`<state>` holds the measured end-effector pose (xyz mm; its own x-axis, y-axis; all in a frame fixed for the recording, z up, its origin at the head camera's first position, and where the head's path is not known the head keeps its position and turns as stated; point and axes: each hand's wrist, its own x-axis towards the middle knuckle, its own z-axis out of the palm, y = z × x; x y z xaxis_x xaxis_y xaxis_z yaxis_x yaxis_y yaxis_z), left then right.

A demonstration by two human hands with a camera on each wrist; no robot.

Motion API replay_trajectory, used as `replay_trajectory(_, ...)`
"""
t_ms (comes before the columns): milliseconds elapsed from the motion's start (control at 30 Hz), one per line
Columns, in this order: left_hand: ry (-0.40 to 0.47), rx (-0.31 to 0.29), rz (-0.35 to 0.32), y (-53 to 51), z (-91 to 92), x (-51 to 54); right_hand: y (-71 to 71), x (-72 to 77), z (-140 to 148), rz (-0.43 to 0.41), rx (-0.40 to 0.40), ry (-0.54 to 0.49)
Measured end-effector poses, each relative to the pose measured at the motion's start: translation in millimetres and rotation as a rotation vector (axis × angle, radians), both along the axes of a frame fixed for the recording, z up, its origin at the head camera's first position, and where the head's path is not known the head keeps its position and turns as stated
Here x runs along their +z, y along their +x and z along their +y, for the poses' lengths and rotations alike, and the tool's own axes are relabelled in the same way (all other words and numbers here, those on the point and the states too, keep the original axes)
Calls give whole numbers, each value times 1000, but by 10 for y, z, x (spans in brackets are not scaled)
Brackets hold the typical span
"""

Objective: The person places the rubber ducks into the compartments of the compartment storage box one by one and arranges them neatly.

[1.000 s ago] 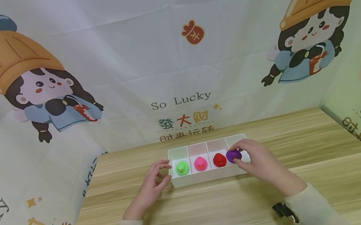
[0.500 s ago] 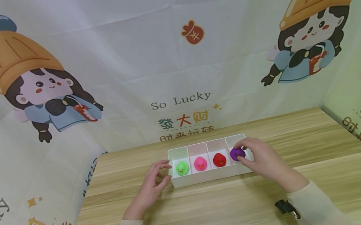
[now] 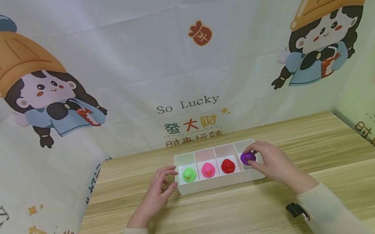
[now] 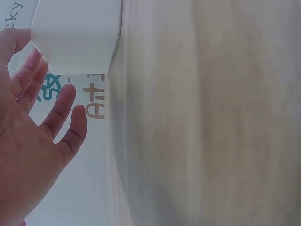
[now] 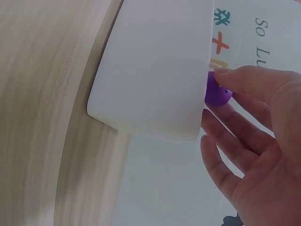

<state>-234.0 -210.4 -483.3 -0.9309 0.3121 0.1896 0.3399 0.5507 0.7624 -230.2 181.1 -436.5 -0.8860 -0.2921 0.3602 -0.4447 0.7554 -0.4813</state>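
Observation:
A white divided box (image 3: 220,182) lies on the table, with one rubber duck in each of its first three compartments: green (image 3: 189,175), pink (image 3: 208,170) and red (image 3: 228,166). My right hand (image 3: 275,163) pinches a purple rubber duck (image 3: 247,158) between thumb and fingers, at the rightmost compartment. The right wrist view shows that purple duck (image 5: 218,89) partly above the box rim, its lower part hidden by the wall. At the box's left end my left hand (image 3: 157,189) rests thumb and fingertips near or against the corner, fingers loosely spread.
The wooden table (image 3: 215,217) reaches out around the box on all sides. Behind it hangs a printed cloth backdrop (image 3: 130,62), which also closes off the left and right sides.
My right hand has moved slightly right with the purple duck, from beside the red duck to over the rightmost compartment. My left hand has stayed put.

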Motion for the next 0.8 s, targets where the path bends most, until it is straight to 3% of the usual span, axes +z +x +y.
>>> replay_trajectory(500, 11, -4, 15, -15, 6, -20, -98, -10, -3, -98, -11, 33)
replay_trajectory(800, 19, -6, 2, -11, 1, -15, -208, -31, -12, -84, -20, 97)
